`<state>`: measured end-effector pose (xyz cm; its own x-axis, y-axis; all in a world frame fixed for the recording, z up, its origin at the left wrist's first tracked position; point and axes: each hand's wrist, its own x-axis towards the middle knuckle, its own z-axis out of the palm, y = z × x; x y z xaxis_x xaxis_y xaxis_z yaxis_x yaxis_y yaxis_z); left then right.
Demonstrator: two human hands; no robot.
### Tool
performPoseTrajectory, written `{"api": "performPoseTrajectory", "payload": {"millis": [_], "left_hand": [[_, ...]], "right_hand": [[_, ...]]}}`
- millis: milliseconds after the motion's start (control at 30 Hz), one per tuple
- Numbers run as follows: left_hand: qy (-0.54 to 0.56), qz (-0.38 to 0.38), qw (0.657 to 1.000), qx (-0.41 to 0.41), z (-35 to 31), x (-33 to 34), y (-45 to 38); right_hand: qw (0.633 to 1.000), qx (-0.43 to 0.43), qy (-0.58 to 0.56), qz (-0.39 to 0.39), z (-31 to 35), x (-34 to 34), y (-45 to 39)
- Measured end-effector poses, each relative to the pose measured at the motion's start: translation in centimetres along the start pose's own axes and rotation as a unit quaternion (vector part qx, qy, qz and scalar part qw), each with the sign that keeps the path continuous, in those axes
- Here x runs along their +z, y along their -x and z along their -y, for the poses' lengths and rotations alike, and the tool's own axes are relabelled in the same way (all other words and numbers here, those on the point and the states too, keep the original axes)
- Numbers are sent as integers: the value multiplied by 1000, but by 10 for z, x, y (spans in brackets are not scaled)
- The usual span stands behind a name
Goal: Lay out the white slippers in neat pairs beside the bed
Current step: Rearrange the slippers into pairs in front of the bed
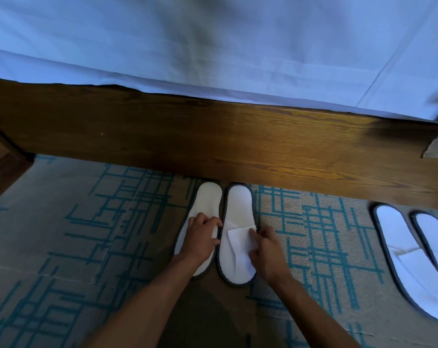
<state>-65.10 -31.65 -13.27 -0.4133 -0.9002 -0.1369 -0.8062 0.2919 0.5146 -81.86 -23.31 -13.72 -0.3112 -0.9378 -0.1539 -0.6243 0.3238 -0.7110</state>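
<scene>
Kneeling over the patterned carpet [87, 222], you face the long wooden bed frame [238, 146], with the white bedsheet [213, 46] hanging over its top edge. That frame gives you the straight line to square the slippers against, which looks like the reason both heels in front of you sit close under its lower edge, toes pointing back toward you.

Off to your right a finished pair [419, 249] already lies side by side on the carpet, well apart from the two you are working on, so this seems to be the second set.

Next comes the pair in hand. The left slipper [203, 204] and the right slipper [238, 209] lie parallel and just beside each other, dark-trimmed edges nearly touching along their length.

Your left hand [200, 239] lies flat on the left slipper's upper, fingers spread and pressing down rather than closed around anything; that hold likely pins it while the other one is adjusted. Your right hand [265, 249] sits at the outer edge of the right slipper, fingertips [253, 233] pinched lightly on its white strap [238, 237], which looks partly folded or lifted. Flattening that strap is probably what remains before this pair matches the one on the right.
</scene>
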Motion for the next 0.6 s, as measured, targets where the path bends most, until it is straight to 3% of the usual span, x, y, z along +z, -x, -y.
{"api": "performPoseTrajectory", "payload": {"millis": [600], "left_hand": [[10,2,1000,-14,-1,3,3]], "right_hand": [[999,-11,31,0,-1,2,2]]}}
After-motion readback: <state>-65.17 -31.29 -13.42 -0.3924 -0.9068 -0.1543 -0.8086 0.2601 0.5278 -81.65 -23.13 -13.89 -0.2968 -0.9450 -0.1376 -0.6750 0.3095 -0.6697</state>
